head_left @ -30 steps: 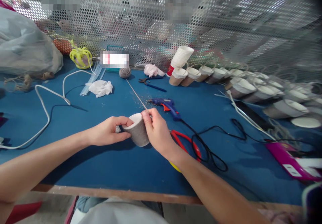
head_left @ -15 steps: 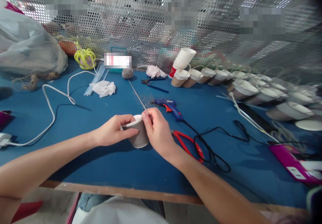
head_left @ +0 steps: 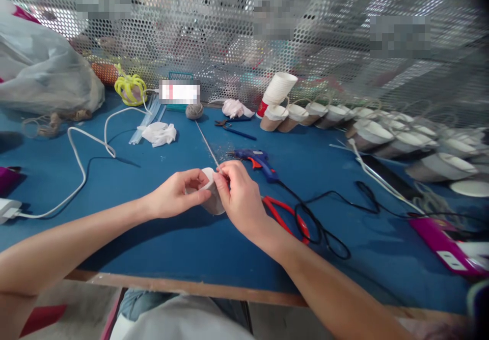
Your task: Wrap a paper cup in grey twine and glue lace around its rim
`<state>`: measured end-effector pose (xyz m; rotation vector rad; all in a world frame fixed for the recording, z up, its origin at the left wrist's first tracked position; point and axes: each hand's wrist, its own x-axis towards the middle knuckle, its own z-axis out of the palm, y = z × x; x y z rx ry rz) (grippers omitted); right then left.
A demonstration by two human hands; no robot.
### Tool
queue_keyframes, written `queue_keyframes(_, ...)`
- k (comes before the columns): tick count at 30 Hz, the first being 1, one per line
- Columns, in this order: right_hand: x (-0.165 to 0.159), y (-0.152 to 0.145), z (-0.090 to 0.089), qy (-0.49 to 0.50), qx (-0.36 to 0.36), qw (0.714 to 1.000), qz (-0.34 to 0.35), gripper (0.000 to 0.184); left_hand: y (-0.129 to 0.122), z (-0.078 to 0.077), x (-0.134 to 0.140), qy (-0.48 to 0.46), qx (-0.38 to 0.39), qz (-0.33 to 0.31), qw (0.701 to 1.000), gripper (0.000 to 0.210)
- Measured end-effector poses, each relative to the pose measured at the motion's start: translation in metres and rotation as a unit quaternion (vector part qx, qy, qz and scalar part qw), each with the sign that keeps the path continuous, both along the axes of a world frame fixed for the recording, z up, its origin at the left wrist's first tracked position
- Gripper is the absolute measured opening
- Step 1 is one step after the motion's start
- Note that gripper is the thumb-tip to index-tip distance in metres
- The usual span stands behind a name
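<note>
A small paper cup (head_left: 214, 206), wrapped in grey yarn on its outside, is tilted between my hands above the blue table. My left hand (head_left: 179, 195) grips its rim, fingers inside and thumb along the outer wall. Against the cup's right side, my right hand (head_left: 241, 192) pinches the strand of grey yarn (head_left: 207, 146). That strand runs taut back to a grey yarn ball (head_left: 194, 111). Part of the cup is covered by my fingers. A blue glue gun (head_left: 252, 158) lies just beyond my right hand.
Red-handled scissors (head_left: 286, 218) and a black cord lie to the right. Pliers (head_left: 235, 130), crumpled tissue (head_left: 159, 134) and clear glue sticks (head_left: 147, 121) are farther back. Stacked white cups (head_left: 280, 88) stand beside rows of wrapped cups (head_left: 369, 132). A white cable (head_left: 82, 164) crosses the left.
The cup has tipped, so its base is raised and more of its underside faces me. My right hand has shifted slightly left and up with the yarn.
</note>
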<state>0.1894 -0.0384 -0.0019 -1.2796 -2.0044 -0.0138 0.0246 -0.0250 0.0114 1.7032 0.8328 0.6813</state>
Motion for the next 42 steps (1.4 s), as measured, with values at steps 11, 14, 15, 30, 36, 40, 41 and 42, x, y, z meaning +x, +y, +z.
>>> queue_keyframes(11,0.008,0.024,0.025,0.337,-0.379,0.86,0.049,0.012,-0.004,0.006,-0.005,0.051,0.022,-0.039,0.998,0.015)
queue_keyframes(14,0.007,0.044,0.029,0.398,-0.422,0.813,0.052,0.013,-0.008,0.006,-0.004,0.041,0.035,-0.071,0.996,0.013)
queue_keyframes(15,0.006,0.051,0.03,0.403,-0.425,0.809,0.053,0.014,-0.009,0.007,-0.004,0.031,0.036,-0.088,0.995,0.014)
queue_keyframes(30,-0.028,0.121,0.049,0.422,-0.355,0.83,0.087,0.013,-0.018,0.008,-0.004,-0.083,-0.019,-0.25,0.965,0.014)
queue_keyframes(36,-0.031,0.138,0.07,0.302,-0.336,0.886,0.103,0.012,-0.014,0.01,-0.004,-0.066,0.0,-0.225,0.972,0.02)
queue_keyframes(40,-0.011,0.131,0.071,0.151,-0.36,0.918,0.077,0.006,-0.01,0.008,-0.005,-0.063,0.019,-0.204,0.977,0.021)
queue_keyframes(41,-0.002,0.127,0.071,0.121,-0.347,0.929,0.053,0.006,-0.009,0.007,-0.005,-0.068,0.026,-0.194,0.978,0.021)
queue_keyframes(42,0.008,0.123,0.071,0.093,-0.327,0.94,0.022,0.008,-0.008,0.006,-0.005,-0.074,0.033,-0.182,0.98,0.022)
